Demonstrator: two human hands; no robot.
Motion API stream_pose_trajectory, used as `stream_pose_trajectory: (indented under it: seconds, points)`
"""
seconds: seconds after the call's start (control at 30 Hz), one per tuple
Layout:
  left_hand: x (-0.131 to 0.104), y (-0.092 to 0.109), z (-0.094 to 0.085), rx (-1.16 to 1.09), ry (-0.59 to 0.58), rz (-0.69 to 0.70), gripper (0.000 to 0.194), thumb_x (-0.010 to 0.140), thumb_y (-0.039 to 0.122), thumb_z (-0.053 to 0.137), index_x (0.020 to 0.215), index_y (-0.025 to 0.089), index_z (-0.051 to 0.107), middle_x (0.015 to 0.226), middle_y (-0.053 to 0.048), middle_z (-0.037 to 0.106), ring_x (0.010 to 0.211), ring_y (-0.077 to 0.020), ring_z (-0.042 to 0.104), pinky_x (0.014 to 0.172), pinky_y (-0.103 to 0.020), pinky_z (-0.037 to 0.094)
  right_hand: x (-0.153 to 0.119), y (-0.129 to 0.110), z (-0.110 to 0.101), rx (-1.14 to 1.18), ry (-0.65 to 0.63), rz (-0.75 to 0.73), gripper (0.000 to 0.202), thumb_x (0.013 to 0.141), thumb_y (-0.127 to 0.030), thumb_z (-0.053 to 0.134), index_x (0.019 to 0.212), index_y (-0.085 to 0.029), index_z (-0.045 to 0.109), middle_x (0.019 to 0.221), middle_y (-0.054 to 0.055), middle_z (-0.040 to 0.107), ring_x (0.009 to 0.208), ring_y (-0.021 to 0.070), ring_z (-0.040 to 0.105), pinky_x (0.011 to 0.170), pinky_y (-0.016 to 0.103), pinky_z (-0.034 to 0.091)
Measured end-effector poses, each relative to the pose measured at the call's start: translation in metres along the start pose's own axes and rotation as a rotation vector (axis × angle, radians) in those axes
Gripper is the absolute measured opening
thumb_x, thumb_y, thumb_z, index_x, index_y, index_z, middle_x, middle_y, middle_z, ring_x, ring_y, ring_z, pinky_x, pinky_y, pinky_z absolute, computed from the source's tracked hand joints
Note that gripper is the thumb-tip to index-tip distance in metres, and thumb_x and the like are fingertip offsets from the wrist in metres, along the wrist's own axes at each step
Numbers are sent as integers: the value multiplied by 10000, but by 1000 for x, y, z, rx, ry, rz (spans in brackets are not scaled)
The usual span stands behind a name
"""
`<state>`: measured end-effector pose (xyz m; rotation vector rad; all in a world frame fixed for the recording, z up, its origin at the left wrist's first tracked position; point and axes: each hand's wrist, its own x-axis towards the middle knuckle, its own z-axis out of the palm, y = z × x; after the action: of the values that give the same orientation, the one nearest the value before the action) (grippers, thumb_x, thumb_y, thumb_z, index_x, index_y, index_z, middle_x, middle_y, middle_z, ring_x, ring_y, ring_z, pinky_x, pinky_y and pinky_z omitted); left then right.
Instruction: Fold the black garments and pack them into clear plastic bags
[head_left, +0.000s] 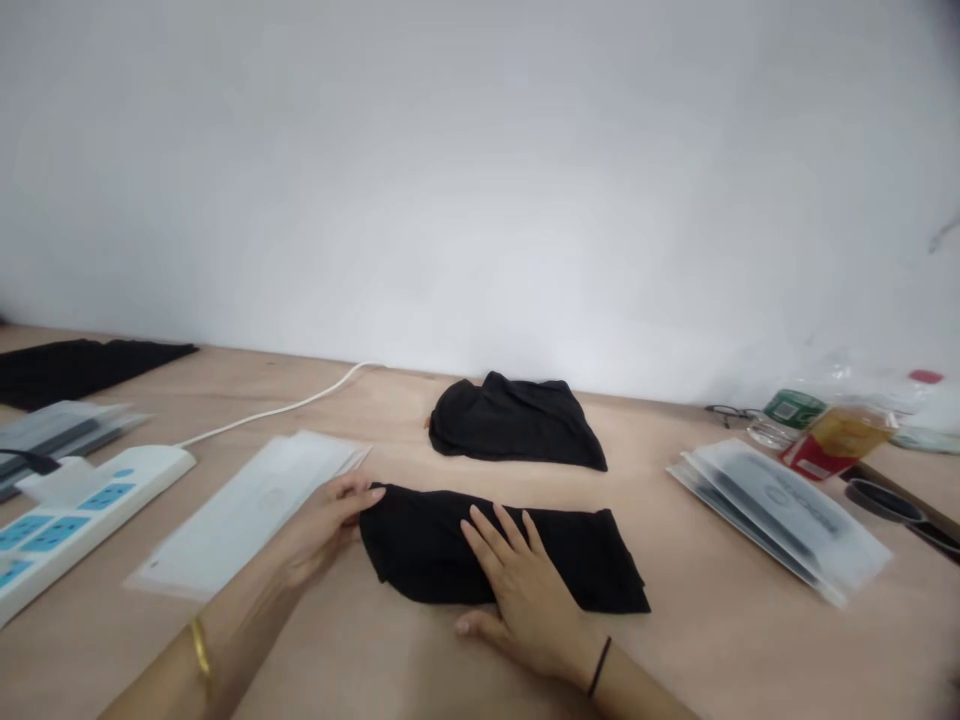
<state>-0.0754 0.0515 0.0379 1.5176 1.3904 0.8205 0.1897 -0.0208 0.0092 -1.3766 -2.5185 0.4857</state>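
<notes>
Pinching between thumb and fingers, the left hand (337,515) is holding the upper left corner of a folded black cloth (420,540), while the right hand (521,590) is lying spread and loose, its fingers pressing flat on the cloth's middle and its thumb reaching past the near edge. The cloth is lying long side across the bare wooden table (345,660), in front of the person. A gold bracelet (200,645) is circling the left wrist and a dark band (598,668) the right.

Just left of the left hand, flat translucent bags (225,520) are overlapping in a pile. Beyond their left side, a white power strip (161,465) is carrying a white plug (64,482). On the right, a stack of printed clear sleeves (795,510) is enclosing flat dark contents that are showing through. Beside it, a red and yellow container (840,440) is standing tilted, its contents too blurred to tell, near a green-labelled clear bottle (795,410). At far left, more filled sleeves (60,435) are lying partly out of view. Farther back, a second black cloth (517,425) is resting near the white wall (480,200).
</notes>
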Motion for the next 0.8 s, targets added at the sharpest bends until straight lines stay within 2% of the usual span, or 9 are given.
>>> stream_pose_trajectory:
  seconds: [0.17, 0.27, 0.37, 0.47, 0.53, 0.6, 0.63, 0.7, 0.8]
  points:
    - [-19, 3, 0, -259, -163, -213, 401, 715, 486, 698, 945, 165, 632, 781, -55, 710, 703, -208, 683, 664, -322, 548, 6, 0, 4, 1, 16, 23, 831, 832, -670, 405, 1490, -231, 150, 1559, 44, 98, 1417, 346, 37, 1116, 592, 45]
    - [-10, 19, 10, -288, -6, -71, 405, 699, 471, 702, 955, 162, 651, 801, -56, 731, 764, -233, 695, 739, -349, 550, 21, -8, 7, 2, 43, 38, 827, 838, -631, 433, 1485, -180, 182, 1555, 75, 114, 1413, 364, 47, 1106, 614, 54]
    - [-1, 33, 35, -223, 94, 73, 424, 760, 493, 611, 1038, 174, 638, 950, -73, 734, 926, -269, 675, 841, -399, 521, 31, -8, 8, 50, 113, 47, 831, 823, -566, 510, 1471, -130, 226, 1528, 128, 229, 1401, 356, 154, 1110, 593, 134]
    - [-7, 33, 74, -120, -26, 155, 442, 700, 402, 686, 1085, 187, 653, 1134, -92, 689, 1096, -310, 600, 999, -471, 411, 19, 7, 1, 81, 330, 131, 712, 869, -361, 493, 1472, -115, 206, 1481, 154, 343, 1365, 293, 294, 1094, 508, 288]
    - [-15, 28, 98, 101, -128, 270, 509, 707, 298, 673, 1200, 198, 602, 1310, -99, 578, 1250, -311, 477, 1100, -507, 263, 4, 18, -6, 23, 438, 144, 634, 898, -198, 381, 1486, -142, 152, 1498, 127, 317, 1385, 252, 258, 1094, 489, 304]
    - [-22, 23, 112, 355, -200, 397, 529, 748, 211, 592, 1275, 213, 541, 1397, -81, 491, 1317, -273, 400, 1132, -496, 198, -9, 26, -12, -56, 356, 90, 605, 909, -156, 332, 1488, -188, 161, 1521, 76, 276, 1406, 247, 196, 1109, 510, 264]
    - [-24, 21, 113, 442, -191, 431, 491, 775, 187, 542, 1265, 225, 546, 1383, -66, 510, 1298, -249, 429, 1122, -469, 239, -13, 27, -14, -81, 262, 63, 584, 922, -201, 351, 1483, -202, 187, 1525, 60, 267, 1407, 260, 190, 1113, 528, 243]
    - [-22, 17, 105, 502, -81, 420, 381, 836, 194, 449, 1189, 225, 590, 1277, -66, 602, 1194, -230, 530, 1048, -431, 361, -16, 26, -12, -102, 91, 47, 603, 924, -373, 418, 1473, -211, 228, 1529, 52, 245, 1401, 296, 197, 1111, 566, 205]
    - [-13, 12, 80, 556, 146, 309, 269, 841, 358, 479, 930, 178, 656, 1004, -120, 668, 979, -305, 595, 868, -488, 449, -7, 14, -5, -92, 25, 100, 778, 865, -582, 451, 1478, -172, 205, 1542, 77, 165, 1409, 332, 139, 1111, 600, 129]
